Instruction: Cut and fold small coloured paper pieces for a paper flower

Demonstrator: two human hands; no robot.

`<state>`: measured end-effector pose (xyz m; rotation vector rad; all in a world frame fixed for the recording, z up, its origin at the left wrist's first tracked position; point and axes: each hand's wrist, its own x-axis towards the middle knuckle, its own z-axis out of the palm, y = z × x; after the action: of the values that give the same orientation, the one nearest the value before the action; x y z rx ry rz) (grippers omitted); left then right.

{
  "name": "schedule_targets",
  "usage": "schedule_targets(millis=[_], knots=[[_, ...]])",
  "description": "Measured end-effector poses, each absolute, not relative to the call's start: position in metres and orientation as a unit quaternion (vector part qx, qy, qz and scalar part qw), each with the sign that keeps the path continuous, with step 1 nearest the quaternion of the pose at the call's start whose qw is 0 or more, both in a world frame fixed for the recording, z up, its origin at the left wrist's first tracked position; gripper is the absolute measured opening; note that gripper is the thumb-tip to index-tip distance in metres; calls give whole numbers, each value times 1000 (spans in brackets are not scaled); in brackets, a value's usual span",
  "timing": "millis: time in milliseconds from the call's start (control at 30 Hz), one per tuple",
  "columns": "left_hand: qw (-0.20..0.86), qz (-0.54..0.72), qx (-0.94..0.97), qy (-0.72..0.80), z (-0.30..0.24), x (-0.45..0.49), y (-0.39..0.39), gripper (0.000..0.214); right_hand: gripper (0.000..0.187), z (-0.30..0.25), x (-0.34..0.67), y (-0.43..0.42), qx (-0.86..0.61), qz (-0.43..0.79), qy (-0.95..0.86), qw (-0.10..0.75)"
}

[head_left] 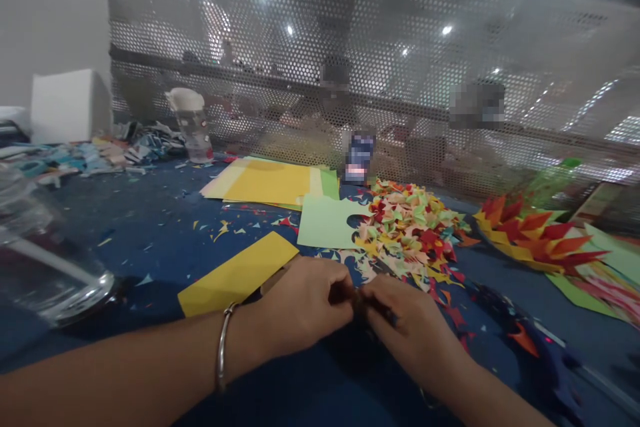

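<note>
My left hand (313,303), with a silver bangle on its wrist, meets my right hand (413,320) in front of me. The fingers of both are pinched together at one spot. Whatever sits between the fingertips is too small and dark to make out. Beside my left hand lies a yellow paper strip (235,277). Just beyond the hands is a light green sheet (327,223) with scalloped cut-outs along its right edge. A heap of small cut paper pieces (415,227) in red, yellow, peach and green spreads beyond my right hand.
A dark blue tool with a red light, seemingly a glue gun (540,347), lies right. Behind it stands a red, orange and yellow paper flower (540,233). Stacked coloured sheets (270,180), a propped phone (360,157), a cup (193,123) and a clear container (45,247) stand around.
</note>
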<state>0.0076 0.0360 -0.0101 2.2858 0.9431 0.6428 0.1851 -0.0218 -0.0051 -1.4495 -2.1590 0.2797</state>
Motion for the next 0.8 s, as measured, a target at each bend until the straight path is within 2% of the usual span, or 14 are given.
schedule_targets(millis=[167, 533, 800], knots=[[255, 233, 874, 342, -3, 7, 38, 8, 19, -6, 185, -20, -538, 123, -794, 256], [286, 260, 853, 350, -1, 9, 38, 8, 17, -2, 188, -20, -548, 146, -774, 280], [244, 248, 878, 328, 0, 10, 38, 4, 13, -4, 189, -19, -558, 147, -765, 286]])
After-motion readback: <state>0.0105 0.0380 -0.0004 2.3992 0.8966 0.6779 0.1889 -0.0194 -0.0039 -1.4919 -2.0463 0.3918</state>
